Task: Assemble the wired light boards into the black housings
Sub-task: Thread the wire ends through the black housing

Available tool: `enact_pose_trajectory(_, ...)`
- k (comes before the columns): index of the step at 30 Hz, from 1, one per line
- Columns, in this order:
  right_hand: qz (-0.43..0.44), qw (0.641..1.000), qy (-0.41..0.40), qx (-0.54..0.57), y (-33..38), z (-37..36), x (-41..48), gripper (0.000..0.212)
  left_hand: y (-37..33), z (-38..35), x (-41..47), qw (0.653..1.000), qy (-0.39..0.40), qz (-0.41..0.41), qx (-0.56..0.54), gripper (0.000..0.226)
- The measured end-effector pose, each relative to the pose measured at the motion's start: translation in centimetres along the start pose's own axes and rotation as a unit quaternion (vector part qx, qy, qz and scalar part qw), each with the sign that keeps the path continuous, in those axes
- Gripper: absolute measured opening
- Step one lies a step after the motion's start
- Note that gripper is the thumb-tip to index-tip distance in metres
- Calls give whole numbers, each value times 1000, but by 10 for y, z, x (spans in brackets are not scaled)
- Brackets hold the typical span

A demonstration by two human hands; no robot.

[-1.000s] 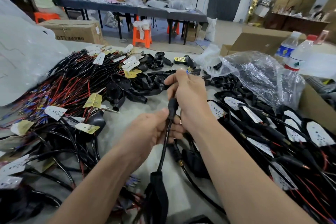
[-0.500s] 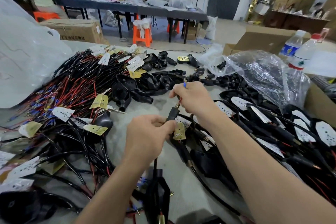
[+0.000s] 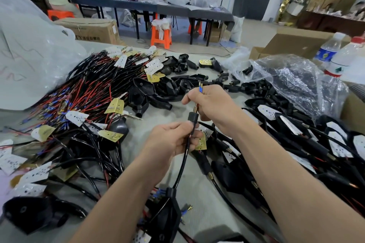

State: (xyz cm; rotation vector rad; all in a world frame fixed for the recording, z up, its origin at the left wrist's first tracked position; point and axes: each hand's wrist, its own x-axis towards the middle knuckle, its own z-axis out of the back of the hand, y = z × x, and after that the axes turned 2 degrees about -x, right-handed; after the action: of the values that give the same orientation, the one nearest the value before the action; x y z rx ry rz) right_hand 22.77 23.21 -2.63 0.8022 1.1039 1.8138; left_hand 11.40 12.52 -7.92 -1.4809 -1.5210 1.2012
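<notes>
My left hand (image 3: 169, 140) grips a black cable just below a small black rubber sleeve (image 3: 193, 118). My right hand (image 3: 212, 104) pinches the red wire ends with blue-and-gold terminals (image 3: 200, 88) that stick out above the sleeve. The cable runs down to a black housing (image 3: 166, 217) hanging near the bottom edge. A pile of wired light boards (image 3: 79, 96) with red and black leads lies to the left. Empty black housings (image 3: 146, 92) lie ahead of my hands. Assembled housings with white boards (image 3: 296, 134) are heaped to the right.
A clear plastic bag (image 3: 292, 77) of black parts lies at the right, with two water bottles (image 3: 343, 57) and a cardboard box (image 3: 296, 43) behind. A large white bag (image 3: 29, 55) fills the left. Several people sit at a far table (image 3: 158, 6).
My right hand has drawn the wire terminals up through the sleeve, so they now stick out above it. The dangling housing has dropped lower in view, and both hands have shifted slightly.
</notes>
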Motion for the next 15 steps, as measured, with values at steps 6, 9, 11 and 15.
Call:
enact_pose_trajectory(6, 7, 991, -48, -128, -1, -1, 8, 37, 9, -8, -5, 909, -109, -176, 361, 46)
enact_pose_trajectory(9, 21, 992, -27, -118, -5, -4, 8, 39, 7, -13, -7, 950, -108, -116, 269, 38)
enact_pose_trajectory(11, 26, 994, -27, -104, -9, -4, 7, 39, 3, -15, -6, 995, -65, -18, 72, 46)
enact_pose_trajectory(15, 44, 993, -23, -107, -11, -5, 3, 35, -2, -13, -5, 997, -7, 57, -56, 51)
